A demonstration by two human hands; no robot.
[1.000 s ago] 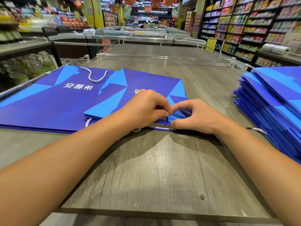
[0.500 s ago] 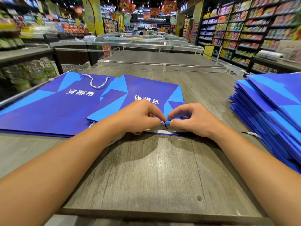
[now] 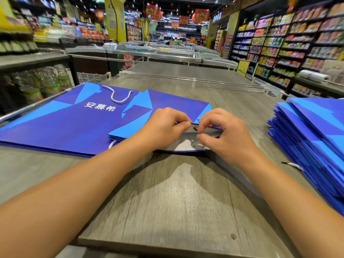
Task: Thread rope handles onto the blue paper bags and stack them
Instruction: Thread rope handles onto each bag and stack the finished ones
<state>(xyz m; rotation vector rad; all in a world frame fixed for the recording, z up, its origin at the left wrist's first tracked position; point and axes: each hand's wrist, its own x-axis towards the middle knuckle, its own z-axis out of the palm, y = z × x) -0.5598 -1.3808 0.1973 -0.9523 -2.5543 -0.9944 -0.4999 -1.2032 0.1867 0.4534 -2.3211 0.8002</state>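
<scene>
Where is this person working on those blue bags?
Most likely a supermarket aisle: packed shelves of goods line the right side, chest freezers stand ahead, and red sale signs hang overhead. The bags lie on a grey wood-grain display table.

supermarket aisle, grey wood counters

a grey wood-grain table (image 3: 176, 202) fills the near ground. beyond it stand chest freezers (image 3: 158, 53) with glass lids. stocked shelves (image 3: 297, 43) line the right; a bottle rack (image 3: 37, 84) sits left. red hanging signs (image 3: 201, 15) glow far overhead.
</scene>
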